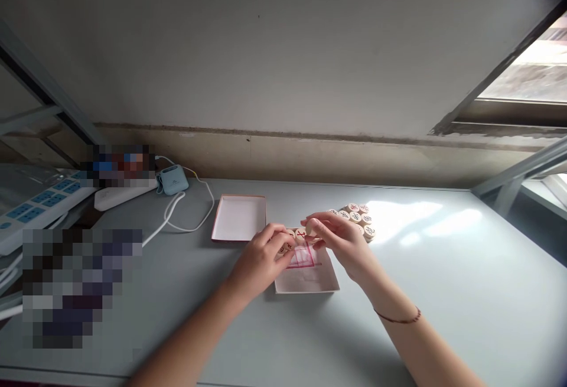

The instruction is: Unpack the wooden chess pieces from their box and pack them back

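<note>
A shallow white box (305, 283) sits in front of me with a sheet with pink lines (303, 256) inside. Round wooden Chinese chess pieces with red characters, one Chinese chess piece (301, 234) among them, lie along its far side. My left hand (266, 254) reaches over the box's left side, its fingers curled around a piece (289, 246) at the far left corner. Above the far right part of the box, my right hand (341, 239) pinches another Chinese chess piece (311, 227) between thumb and fingers. Several more pieces (355, 217) stand grouped beyond the right hand, partly hidden by it.
A box lid (240, 217) with a red edge lies left of the box, its white inside up. White cables (170, 212), a light blue device (173, 180) and a power strip (48, 201) are at the left. The wall (283, 156) bounds the table's back.
</note>
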`<state>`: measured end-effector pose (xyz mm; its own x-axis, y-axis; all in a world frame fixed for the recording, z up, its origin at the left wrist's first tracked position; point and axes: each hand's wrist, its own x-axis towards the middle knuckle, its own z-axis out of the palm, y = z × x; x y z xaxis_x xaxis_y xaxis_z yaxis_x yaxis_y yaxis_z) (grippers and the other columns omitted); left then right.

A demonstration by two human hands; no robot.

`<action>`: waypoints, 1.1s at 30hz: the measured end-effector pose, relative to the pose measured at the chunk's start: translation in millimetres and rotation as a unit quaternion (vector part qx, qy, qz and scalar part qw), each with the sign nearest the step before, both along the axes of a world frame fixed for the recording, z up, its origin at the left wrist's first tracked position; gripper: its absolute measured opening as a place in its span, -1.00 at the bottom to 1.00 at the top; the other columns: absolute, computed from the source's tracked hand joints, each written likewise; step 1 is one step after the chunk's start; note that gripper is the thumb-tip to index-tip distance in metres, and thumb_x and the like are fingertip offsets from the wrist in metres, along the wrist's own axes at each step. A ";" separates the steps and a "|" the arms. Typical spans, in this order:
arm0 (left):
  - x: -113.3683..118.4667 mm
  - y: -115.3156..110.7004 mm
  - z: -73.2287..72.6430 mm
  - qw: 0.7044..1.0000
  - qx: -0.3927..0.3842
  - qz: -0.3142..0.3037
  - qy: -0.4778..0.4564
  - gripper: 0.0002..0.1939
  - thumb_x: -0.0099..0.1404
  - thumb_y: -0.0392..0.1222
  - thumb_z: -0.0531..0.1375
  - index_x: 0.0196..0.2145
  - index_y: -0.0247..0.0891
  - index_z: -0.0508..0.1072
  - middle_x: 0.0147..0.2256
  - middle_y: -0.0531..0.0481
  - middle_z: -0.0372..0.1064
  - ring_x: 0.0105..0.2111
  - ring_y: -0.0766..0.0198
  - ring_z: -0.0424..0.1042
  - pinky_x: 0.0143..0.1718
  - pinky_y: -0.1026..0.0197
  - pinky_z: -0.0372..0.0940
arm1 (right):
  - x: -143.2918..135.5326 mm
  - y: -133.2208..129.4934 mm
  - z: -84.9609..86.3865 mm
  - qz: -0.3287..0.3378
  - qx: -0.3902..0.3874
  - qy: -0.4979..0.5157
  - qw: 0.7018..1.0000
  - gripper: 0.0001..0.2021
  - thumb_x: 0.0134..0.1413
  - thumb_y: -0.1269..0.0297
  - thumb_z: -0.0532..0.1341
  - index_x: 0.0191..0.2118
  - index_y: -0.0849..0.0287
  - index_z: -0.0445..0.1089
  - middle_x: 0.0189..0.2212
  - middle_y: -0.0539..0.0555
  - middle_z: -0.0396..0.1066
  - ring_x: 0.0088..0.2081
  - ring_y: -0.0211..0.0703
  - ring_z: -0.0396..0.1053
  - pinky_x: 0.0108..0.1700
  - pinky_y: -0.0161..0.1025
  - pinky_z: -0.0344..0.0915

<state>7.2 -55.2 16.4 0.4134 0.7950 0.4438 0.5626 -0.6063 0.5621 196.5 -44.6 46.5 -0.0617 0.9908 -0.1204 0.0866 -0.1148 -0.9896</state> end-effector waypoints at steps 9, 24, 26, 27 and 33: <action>3.1 6.4 -2.9 0.988 0.044 0.021 0.147 -0.96 0.23 -0.19 0.23 -0.38 -0.15 0.46 -0.13 0.01 0.45 -0.05 0.11 0.31 -0.08 0.00 0.13 | 9.6 -8.6 -3.9 0.073 0.081 -0.122 0.987 -0.72 0.11 0.09 0.19 -0.14 0.14 0.45 -0.21 0.14 0.44 -0.23 -0.12 0.47 -0.23 -0.19 0.48; -5.5 5.9 -4.7 0.982 -0.031 0.037 0.181 -0.57 0.26 -0.13 0.16 0.10 -0.13 0.32 0.05 -0.09 0.36 0.03 0.06 0.28 -0.05 0.00 0.16 | -8.6 -22.6 -26.5 0.161 0.292 -0.490 0.805 -0.83 0.13 0.47 0.11 -0.20 0.12 0.35 -0.25 0.12 0.40 -0.33 -0.14 0.37 -0.45 -0.29 0.26; -5.4 5.8 -3.2 0.982 -0.041 0.034 0.182 -0.55 0.24 -0.15 0.18 0.10 -0.14 0.31 0.05 -0.08 0.36 0.03 0.06 0.29 -0.05 0.00 0.15 | -7.7 -22.1 -27.3 0.156 0.286 -0.512 0.795 -0.83 0.15 0.45 0.10 -0.17 0.12 0.35 -0.33 0.09 0.41 -0.43 -0.18 0.35 -0.52 -0.33 0.17; -5.3 5.7 -2.5 0.982 -0.046 0.032 0.182 -0.54 0.23 -0.16 0.19 0.10 -0.14 0.31 0.06 -0.08 0.36 0.03 0.06 0.29 -0.05 0.01 0.15 | -7.7 -21.7 -27.7 0.153 0.282 -0.519 0.792 -0.84 0.16 0.45 0.10 -0.18 0.13 0.34 -0.38 0.07 0.41 -0.46 -0.19 0.34 -0.54 -0.34 0.13; -4.0 5.1 0.4 0.980 -0.058 0.037 0.185 -0.61 0.29 -0.15 0.12 0.07 -0.15 0.34 0.06 -0.09 0.36 0.03 0.08 0.31 -0.06 -0.01 0.14 | -11.8 -20.0 -30.7 0.152 0.246 -0.527 0.799 -0.90 0.21 0.42 0.08 -0.27 0.14 0.32 -0.45 0.03 0.42 -0.50 -0.21 0.34 -0.56 -0.35 0.00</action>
